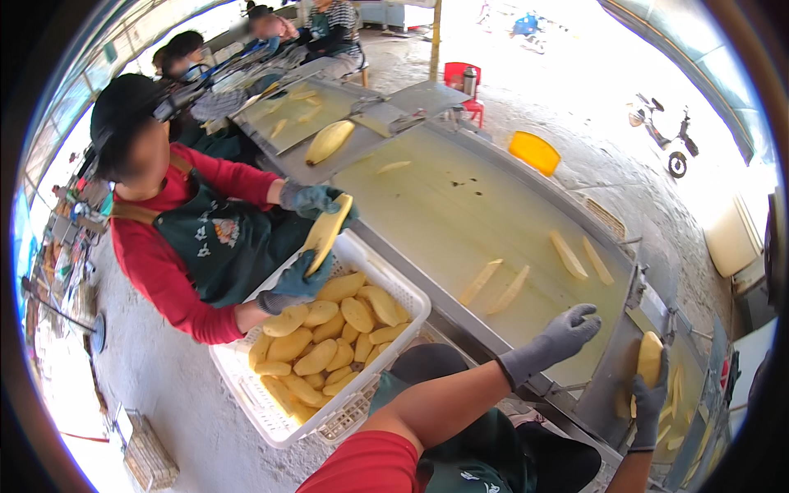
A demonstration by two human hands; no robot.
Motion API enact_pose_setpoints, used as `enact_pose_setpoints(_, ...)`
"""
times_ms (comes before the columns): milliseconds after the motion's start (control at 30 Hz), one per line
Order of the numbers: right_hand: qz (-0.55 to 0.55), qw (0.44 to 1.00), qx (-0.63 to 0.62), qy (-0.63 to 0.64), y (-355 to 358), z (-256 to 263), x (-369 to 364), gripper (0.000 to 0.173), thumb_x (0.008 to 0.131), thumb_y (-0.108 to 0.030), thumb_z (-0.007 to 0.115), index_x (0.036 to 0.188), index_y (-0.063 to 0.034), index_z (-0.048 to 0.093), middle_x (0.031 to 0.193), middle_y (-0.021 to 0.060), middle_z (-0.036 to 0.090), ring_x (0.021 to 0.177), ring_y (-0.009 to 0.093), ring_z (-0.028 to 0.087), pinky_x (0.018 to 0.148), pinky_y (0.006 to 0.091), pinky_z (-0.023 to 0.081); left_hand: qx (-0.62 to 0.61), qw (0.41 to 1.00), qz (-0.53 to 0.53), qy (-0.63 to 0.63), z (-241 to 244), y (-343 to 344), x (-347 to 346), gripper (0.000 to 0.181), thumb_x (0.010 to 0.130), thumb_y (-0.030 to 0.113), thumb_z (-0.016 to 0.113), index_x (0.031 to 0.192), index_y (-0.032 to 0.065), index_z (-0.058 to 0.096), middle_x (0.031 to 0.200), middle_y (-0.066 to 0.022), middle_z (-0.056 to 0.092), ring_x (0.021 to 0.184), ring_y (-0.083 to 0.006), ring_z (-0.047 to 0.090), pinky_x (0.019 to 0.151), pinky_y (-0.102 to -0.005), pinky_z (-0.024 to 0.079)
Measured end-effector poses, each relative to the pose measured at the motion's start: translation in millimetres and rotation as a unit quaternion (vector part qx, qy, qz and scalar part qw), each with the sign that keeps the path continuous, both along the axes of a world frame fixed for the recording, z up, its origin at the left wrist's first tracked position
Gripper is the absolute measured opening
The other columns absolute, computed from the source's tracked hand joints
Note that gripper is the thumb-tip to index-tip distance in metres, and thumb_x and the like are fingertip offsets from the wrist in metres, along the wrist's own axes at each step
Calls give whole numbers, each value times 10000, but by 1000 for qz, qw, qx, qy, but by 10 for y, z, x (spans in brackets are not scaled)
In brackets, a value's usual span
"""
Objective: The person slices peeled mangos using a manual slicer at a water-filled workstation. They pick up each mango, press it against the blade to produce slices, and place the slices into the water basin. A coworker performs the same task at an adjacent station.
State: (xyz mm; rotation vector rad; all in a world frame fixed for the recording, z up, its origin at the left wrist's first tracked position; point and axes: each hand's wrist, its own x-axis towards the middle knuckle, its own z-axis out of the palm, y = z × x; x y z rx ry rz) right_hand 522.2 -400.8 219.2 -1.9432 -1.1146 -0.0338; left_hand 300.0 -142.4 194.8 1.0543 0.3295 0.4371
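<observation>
My right hand (651,400), in a grey glove, grips a long peeled yellow vegetable or fruit (649,357) upright over the metal ledge (595,410) at the trough's near right end. My left hand (555,342), gloved too, hangs over the metal water trough (431,138) with its fingers apart and nothing visible in them. Beyond it, pale strips (568,256) lie in the cloudy water. More cut strips (677,388) sit in a second basin to the right of my right hand.
A white plastic crate (419,308) full of peeled yellow pieces (317,357) stands left of my legs. Beside it, a co-worker in a red top (209,246) holds a yellow piece (327,234) in gloved hands. Another whole piece (330,142) lies on the far ledge.
</observation>
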Motion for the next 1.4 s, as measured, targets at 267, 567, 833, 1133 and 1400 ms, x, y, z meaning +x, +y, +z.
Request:
enact_pose_setpoints(267, -94, 984, 27, 152, -274, -141, 79, 760, 915, -256, 692, 1564, -60, 351, 1457, 130, 491, 1233, 227, 548, 1023, 326, 458, 16, 1000, 3, 11, -8, -8, -29, 583, 1032, 348, 583, 1459, -27, 451, 1309, -172, 624, 1184, -181, 580, 997, -303, 473)
enact_pose_setpoints(567, -119, 970, 10, 212, -325, -89, 201, 708, 919, -157, 667, 1538, 9, 366, 1506, 153, 464, 1289, 226, 514, 1070, 323, 416, 8, 1000, 6, 1, -79, 31, -13, 593, 1021, 352, 600, 1454, -26, 454, 1280, -164, 638, 1182, -175, 589, 992, -304, 480)
enact_pose_setpoints(833, -161, 976, -116, -90, -349, -142, 65, 700, 898, -118, 592, 1549, -9, 361, 1552, 178, 449, 1359, 331, 483, 1154, 394, 338, 41, 999, -10, 31, -62, 6, -12, 587, 1020, 343, 604, 1455, -22, 457, 1277, -155, 634, 1148, -166, 591, 989, -296, 477)
enact_pose_setpoints(1133, -237, 945, -144, -173, -28, -15, -472, 694, 874, -69, 591, 1537, -32, 391, 1461, 233, 506, 1341, 401, 478, 1135, 453, 365, -57, 997, -49, 33, -280, -77, 46, 545, 1018, 328, 623, 1454, 32, 483, 1249, -140, 639, 1132, -137, 590, 921, -287, 495)
enact_pose_setpoints(1400, -245, 944, -119, -187, 458, 96, -391, 717, 839, -159, 632, 1503, 7, 416, 1415, 292, 494, 1279, 465, 497, 1104, 485, 403, -40, 998, -31, 45, 28, 49, -140, 514, 1040, 289, 584, 1479, 53, 458, 1206, -77, 635, 1109, -170, 603, 968, -309, 461)
